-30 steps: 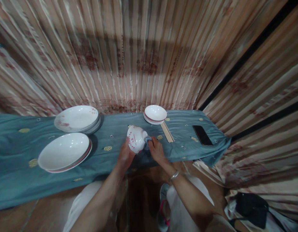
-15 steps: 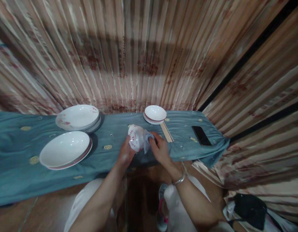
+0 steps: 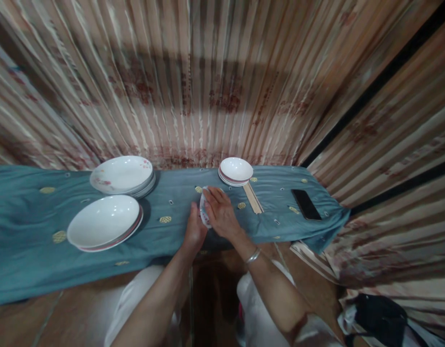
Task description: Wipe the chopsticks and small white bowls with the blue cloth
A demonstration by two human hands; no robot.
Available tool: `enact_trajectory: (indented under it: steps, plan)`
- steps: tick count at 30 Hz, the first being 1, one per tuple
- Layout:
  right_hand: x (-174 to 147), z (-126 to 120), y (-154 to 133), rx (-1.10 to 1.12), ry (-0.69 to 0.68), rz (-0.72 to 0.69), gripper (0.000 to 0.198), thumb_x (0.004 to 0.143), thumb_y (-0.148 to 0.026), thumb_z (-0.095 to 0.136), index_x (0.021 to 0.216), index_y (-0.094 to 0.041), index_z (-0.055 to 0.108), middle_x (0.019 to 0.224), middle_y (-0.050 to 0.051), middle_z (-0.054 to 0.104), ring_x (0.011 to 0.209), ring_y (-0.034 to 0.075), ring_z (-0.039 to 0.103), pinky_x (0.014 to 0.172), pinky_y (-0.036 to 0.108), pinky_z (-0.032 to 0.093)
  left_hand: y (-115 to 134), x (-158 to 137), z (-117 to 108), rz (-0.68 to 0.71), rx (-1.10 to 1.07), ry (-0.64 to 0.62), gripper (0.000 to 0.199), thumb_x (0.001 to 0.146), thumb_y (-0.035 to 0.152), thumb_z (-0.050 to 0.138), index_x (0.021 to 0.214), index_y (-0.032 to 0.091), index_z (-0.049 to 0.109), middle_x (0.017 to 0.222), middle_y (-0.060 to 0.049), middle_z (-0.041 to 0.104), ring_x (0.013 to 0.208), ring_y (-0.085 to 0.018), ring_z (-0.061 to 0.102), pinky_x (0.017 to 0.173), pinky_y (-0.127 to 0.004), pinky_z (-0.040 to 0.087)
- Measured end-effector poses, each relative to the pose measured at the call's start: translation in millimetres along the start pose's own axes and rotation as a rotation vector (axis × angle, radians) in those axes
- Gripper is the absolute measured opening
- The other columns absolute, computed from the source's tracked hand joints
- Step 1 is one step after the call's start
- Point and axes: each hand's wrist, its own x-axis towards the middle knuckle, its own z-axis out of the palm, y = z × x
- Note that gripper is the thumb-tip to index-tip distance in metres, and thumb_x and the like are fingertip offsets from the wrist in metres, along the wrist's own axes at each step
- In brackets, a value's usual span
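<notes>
My left hand grips a small white bowl with a red pattern on its outside, held tilted on its side above the front of the table. My right hand lies across the bowl, its fingers bent over the outer wall and covering most of it. The pale blue cloth seen in this hand a moment ago is almost wholly hidden under the fingers. Behind the hands stands a stack of small white bowls, with a bundle of wooden chopsticks beside it.
A teal patterned cloth covers the narrow table. Two large deep bowls and a stack of flowered plates occupy the left. A black phone lies on the right. Pleated curtains hang behind, and a black bag sits lower right.
My right hand has moved left and up over the bowl, hiding the cloth that hung at its edge. The bowl has turned more edge-on, and the view has shifted slightly.
</notes>
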Motion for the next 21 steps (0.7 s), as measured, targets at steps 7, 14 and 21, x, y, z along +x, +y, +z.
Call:
enact_trajectory:
  steps: [7, 14, 21]
  plan:
    - [-10.3, 14.0, -9.5, -0.132, -0.086, -0.108, 0.045, 0.096, -0.02, 0.038, 0.139, -0.013, 0.046, 0.146, 0.012, 0.046, 0.141, 0.025, 0.03, 0.114, 0.049, 0.03, 15.6, -11.8, 12.0, -0.074, -0.081, 0.114, 0.048, 0.098, 0.044, 0.03, 0.116, 0.016, 0.064, 0.112, -0.009, 0.071, 0.126, -0.023, 0.053, 0.106, -0.036, 0.043]
    - [-31.9, 23.6, -7.5, -0.205, -0.16, -0.236, 0.049, 0.094, -0.015, 0.04, 0.143, -0.014, 0.042, 0.149, 0.011, 0.041, 0.143, 0.025, 0.026, 0.115, 0.047, 0.028, 17.8, -6.5, -0.3, -0.061, -0.15, 0.148, 0.044, 0.096, 0.043, 0.036, 0.112, 0.015, 0.066, 0.1, -0.013, 0.074, 0.112, -0.027, 0.063, 0.099, -0.042, 0.05]
    - [-54.7, 24.2, 5.8, -0.257, -0.206, -0.319, 0.054, 0.091, -0.011, 0.042, 0.145, -0.015, 0.037, 0.151, 0.007, 0.04, 0.144, 0.024, 0.024, 0.115, 0.044, 0.03, 22.0, -3.0, -6.4, -0.119, -0.121, 0.096, 0.051, 0.096, 0.046, 0.032, 0.114, 0.012, 0.064, 0.092, -0.014, 0.074, 0.102, -0.027, 0.068, 0.093, -0.04, 0.053]
